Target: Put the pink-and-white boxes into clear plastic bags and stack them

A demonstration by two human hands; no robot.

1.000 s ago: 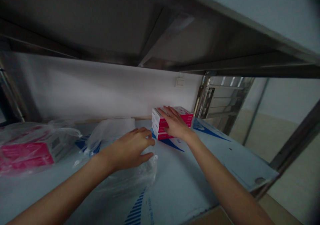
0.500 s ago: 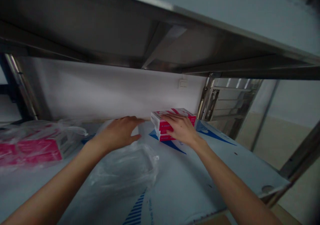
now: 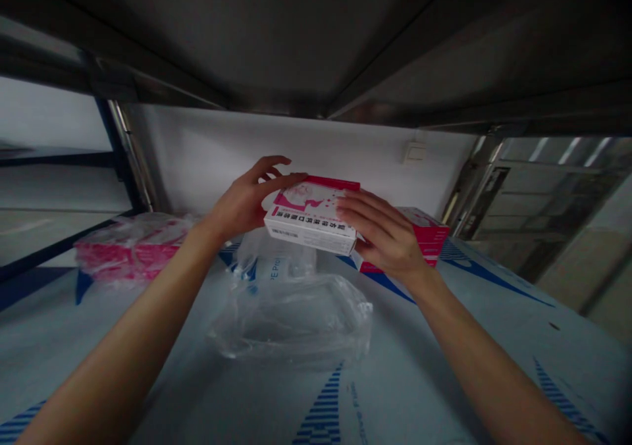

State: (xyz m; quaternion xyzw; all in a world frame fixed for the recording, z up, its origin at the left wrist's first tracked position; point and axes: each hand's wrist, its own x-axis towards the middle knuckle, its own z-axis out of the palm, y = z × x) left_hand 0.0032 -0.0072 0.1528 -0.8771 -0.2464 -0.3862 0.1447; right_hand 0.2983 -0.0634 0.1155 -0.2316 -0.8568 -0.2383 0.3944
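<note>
Although its right end is covered by the right hand (image 3: 385,231), the white-and-pink cardboard carton (image 3: 311,216) shows a row of dark printed characters near its front edge; smaller print on the near side is too blurred to read. It is tilted and raised above the shelf, grasped by that hand with the fingers over the top and the thumb low at the near corner. One digit of the left hand (image 3: 247,195) lies at the carton's far left corner, the others curled; whether they grip it cannot be told. Just behind the right hand, red-and-white cardboard cartons (image 3: 429,239) are partly hidden, their number unclear. Nearer, a crumpled clear plastic bag (image 3: 301,316) lies on the pale blue film-covered shelf (image 3: 405,372). At left, pink boxes (image 3: 131,247) blur under clear plastic wrapping. Overhead, the dark metal upper shelf (image 3: 286,43) is cut off by the view's edge.
</note>
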